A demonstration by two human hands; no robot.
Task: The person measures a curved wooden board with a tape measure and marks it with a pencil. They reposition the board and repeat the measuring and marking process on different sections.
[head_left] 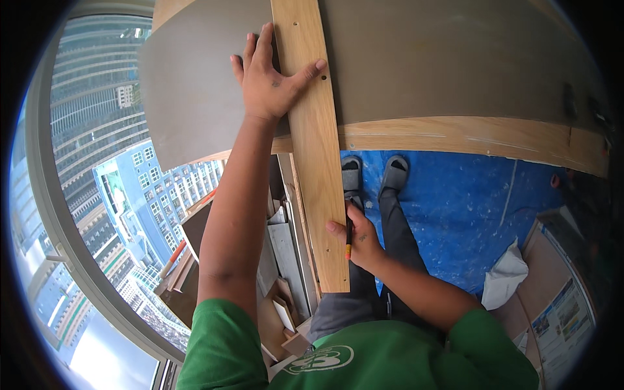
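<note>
My left hand (pixel 266 88) is open, fingers spread on a dark grey-brown panel (pixel 442 58), its thumb pressing on a long light-wood plank (pixel 312 149). This plank lies lengthwise away from me across the panel, its near end hanging past the panel's wood-faced edge (pixel 455 133); small holes show in it. Near that free end, my right hand (pixel 364 244) is closed around a dark pencil (pixel 349 231) with an orange band, held along the plank's right edge, with the thumb against the wood. Some of its fingers are hidden.
A tall window (pixel 45 97) runs down the left. Boards and offcuts (pixel 279 273) stand below the plank. My feet (pixel 393 172) in grey slides rest on blue floor sheeting (pixel 474 188). At lower right are a white bag (pixel 507 273) and leaning boards (pixel 539 286).
</note>
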